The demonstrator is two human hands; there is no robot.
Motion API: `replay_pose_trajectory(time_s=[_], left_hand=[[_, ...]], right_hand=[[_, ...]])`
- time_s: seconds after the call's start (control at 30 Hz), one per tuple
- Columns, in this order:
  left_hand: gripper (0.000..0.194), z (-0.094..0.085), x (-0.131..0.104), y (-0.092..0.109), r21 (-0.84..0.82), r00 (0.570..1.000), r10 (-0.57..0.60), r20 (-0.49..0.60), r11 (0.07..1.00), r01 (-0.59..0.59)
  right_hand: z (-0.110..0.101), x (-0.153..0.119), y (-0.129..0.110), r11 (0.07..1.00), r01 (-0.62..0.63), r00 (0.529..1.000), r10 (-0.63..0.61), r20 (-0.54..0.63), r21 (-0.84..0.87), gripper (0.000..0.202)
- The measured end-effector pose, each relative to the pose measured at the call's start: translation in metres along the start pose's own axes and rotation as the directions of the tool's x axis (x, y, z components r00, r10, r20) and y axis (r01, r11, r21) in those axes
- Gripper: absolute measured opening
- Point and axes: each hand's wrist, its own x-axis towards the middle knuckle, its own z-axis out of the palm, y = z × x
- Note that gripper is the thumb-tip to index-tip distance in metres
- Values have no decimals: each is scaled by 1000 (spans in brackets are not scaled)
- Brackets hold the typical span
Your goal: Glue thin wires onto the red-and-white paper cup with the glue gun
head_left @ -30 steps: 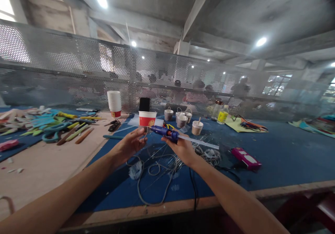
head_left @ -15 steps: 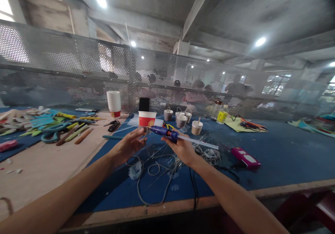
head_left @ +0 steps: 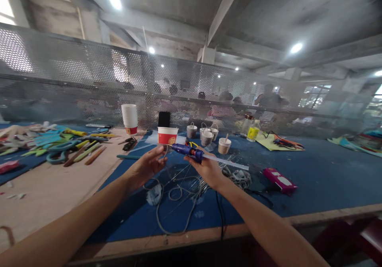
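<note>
Our right hand (head_left: 209,170) grips the blue glue gun (head_left: 186,151), nozzle toward ten o'clock, glue stick (head_left: 228,163) toward four. Its tip sits just beside our half-curled left hand (head_left: 146,166), which pinches grey cord (head_left: 166,153); a paper cup (head_left: 167,135) stands beyond, at twelve.

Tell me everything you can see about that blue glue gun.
The glue gun has a dark blue, plastic-looking body with a reddish-orange patch towards its rear. The right hand grips it above the blue tabletop. It is tilted slightly, its front end pointing towards the left hand. A long, translucent glue stick protrudes from the back, sloping gently down. Its handle is mostly hidden.
</note>
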Motion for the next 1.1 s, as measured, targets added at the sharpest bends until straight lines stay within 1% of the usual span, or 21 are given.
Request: replay_pose_trajectory(time_s=[0.2,0.47,0.6,0.8,0.9,1.1], left_hand=[[12,-2,0,0,-23,1000,-8,-17,1000,7],[12,-3,1,0,-18,1000,-2,0,1000,2],[11,-2,0,1,-33,1000,-8,-8,999,8],[16,0,-2,2,-43,1000,-25,-16,999,24],[13,1,-2,2,-59,999,-30,-28,998,28],[17,-1,-2,2,-62,999,-40,30,997,42]], right_hand=[[-2,0,-2,1000,-6,1000,6,9,-19,29],[-3,1,-3,999,-16,1000,16,9,-51,29],[-3,1,-2,999,-4,1000,5,15,-53,28],[-3,0,-2,994,6,1000,-4,16,-105,29],[-3,0,-1,993,-3,1000,4,12,-118,29],[-3,1,0,993,-9,1000,8,-6,-119,28]])
